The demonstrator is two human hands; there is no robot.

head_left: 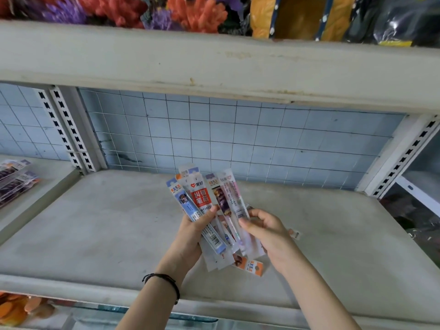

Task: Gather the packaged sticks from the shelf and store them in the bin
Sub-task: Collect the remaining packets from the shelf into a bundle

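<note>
The broad shelf (95, 222) in front of you is flat, pale grey and scuffed, with a square wire grid (262, 139) over blue panelling at its back and slotted white uprights at either side. On the shelf above, knobbly orange and purple coral ornaments (197, 13) stand in a row. On the neighbouring shelf to your left lies a loose heap of packets (14, 182).

The packaged sticks (202, 198) are long, slim, glossy plastic sleeves. They are fanned out upright above the middle of the shelf, between your two hands. Your left hand (190, 236) has its grip curled round the lower part of the fan, thumb across the front. Your right hand (269, 236) pinches the pinkish sleeve at the fan's right edge. A thin black cord band (166, 281) circles your left wrist.
</note>
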